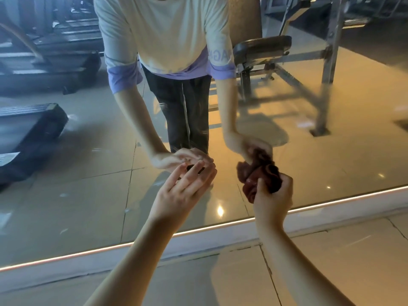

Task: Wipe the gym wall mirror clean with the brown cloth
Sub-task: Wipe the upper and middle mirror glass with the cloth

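Right hand (272,195) grips the bunched brown cloth (259,175) against the mirror (88,184), center-right of frame; left hand (185,186) touches the glass, fingers straight.

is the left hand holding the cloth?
No, the cloth is bunched in the right hand, while the left hand touches the mirror with straight fingers.

Pale floor tiles (331,261) fill the near edge, a crack (269,271) running along one joint. A white skirting (198,241) with a glowing strip (220,226) borders the floor's far edge. Reflected beyond: treadmills (33,129) at left, a padded bench (262,46) and steel frame (329,62) at right.
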### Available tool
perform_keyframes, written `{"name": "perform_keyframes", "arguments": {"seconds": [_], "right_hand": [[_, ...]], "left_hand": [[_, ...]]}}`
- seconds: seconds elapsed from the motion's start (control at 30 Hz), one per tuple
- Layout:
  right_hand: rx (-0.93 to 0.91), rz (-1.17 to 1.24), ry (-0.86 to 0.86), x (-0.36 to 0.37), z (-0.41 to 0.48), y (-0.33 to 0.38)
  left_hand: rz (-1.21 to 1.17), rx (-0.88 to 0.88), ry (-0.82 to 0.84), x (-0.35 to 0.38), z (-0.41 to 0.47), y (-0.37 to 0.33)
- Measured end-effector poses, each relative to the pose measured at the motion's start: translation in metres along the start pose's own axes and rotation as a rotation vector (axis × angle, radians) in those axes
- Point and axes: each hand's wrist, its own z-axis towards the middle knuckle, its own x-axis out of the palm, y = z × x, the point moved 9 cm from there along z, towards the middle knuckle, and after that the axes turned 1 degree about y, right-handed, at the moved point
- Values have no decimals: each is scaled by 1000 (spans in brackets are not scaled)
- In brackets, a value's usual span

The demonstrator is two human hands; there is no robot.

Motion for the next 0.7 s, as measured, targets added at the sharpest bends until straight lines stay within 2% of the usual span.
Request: {"name": "perform_keyframes", "arguments": {"seconds": [0.07, 0.13, 0.3, 0.37, 0.47, 0.53, 0.63, 0.7], "right_hand": [[-126, -33, 118, 14, -12, 14], [-172, -64, 133, 10, -8, 20], [74, 19, -105, -24, 26, -9], [-1, -19, -70, -16, 15, 2], [-214, -126, 126, 15, -16, 27], [-328, -218, 195, 24, -26, 40], [-369, -245, 138, 13, -15, 45], [-279, -176, 21, 0, -10, 39]], "left_hand": [[29, 2, 11, 3, -5, -1], [32, 9, 30, 7, -9, 0], [12, 1, -4, 3, -13, 4], [38, -16, -10, 3, -17, 6], [86, -23, 12, 2, -23, 10], [117, -26, 25, 0, -29, 15], [110, -70, 48, -2, -40, 26], [94, -112, 60, -6, -49, 34]]}}
